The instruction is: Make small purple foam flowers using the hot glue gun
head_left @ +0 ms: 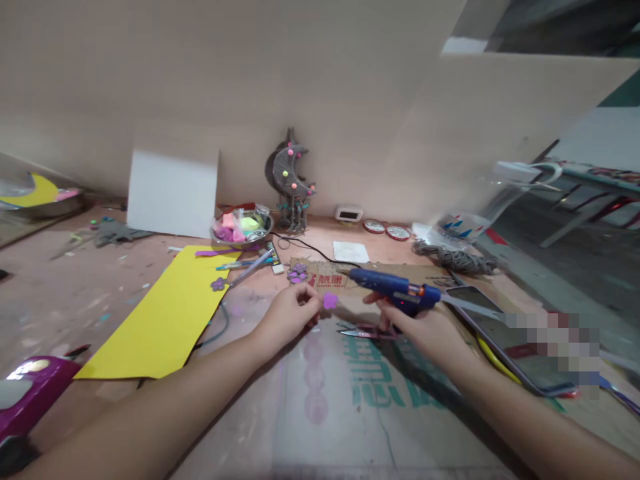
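My left hand [299, 308] pinches a small purple flower [330, 301] by its edge, above the cardboard. In my right hand [400, 319] is a blue hot glue gun [395, 285], its nozzle pointing left, a little above and to the right of the flower. A clear glue stick [473, 305] sticks out of the gun's back end. Below the gun, scissors [365, 331] lie on the cardboard, partly hidden by my right hand. Several purple flowers [297, 273] lie just beyond my left hand, and another purple flower [219, 285] rests on the yellow sheet's edge.
A yellow sheet [155, 313] lies left, with pens [250, 268] near its far end. Behind stand a metal bowl [242, 241] of coloured pieces, a grey moon ornament [293, 173] and a white board [173, 190]. At right are a phone [510, 340] and grey yarn [455, 258].
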`<action>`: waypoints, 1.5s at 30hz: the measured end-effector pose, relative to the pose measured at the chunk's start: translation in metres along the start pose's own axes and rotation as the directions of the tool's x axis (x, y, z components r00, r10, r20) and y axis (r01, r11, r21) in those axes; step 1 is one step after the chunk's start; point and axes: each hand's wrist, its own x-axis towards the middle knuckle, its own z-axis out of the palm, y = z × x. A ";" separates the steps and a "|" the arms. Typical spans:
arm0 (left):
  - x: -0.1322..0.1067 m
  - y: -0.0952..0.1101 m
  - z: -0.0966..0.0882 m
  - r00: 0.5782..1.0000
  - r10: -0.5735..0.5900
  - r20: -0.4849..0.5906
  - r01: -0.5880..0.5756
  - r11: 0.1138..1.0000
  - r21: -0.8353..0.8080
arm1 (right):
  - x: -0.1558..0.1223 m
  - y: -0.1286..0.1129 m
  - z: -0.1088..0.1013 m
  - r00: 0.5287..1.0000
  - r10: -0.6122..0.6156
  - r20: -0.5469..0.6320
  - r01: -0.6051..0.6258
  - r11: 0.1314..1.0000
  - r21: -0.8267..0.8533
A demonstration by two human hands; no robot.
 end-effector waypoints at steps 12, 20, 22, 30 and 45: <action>0.002 -0.003 0.000 1.000 -0.013 -0.026 0.015 0.998 0.068 | -0.015 0.016 0.008 0.992 -0.119 0.048 0.116 0.992 0.057; 0.000 -0.002 0.000 0.999 0.004 -0.044 0.000 0.996 0.088 | -0.015 0.011 0.007 0.990 -0.132 0.041 0.133 0.991 -0.014; 0.000 -0.001 0.000 0.999 0.015 -0.044 -0.012 0.997 0.075 | -0.013 0.011 0.008 0.991 -0.126 0.046 0.128 0.991 -0.045; -0.002 -0.001 0.000 0.999 0.036 -0.035 -0.033 0.996 0.085 | -0.010 0.019 0.011 0.987 -0.140 0.075 0.150 0.978 -0.148; -0.004 0.001 0.000 0.997 0.074 -0.033 -0.070 0.992 0.106 | -0.009 0.030 0.017 0.981 -0.190 0.026 0.192 0.968 -0.164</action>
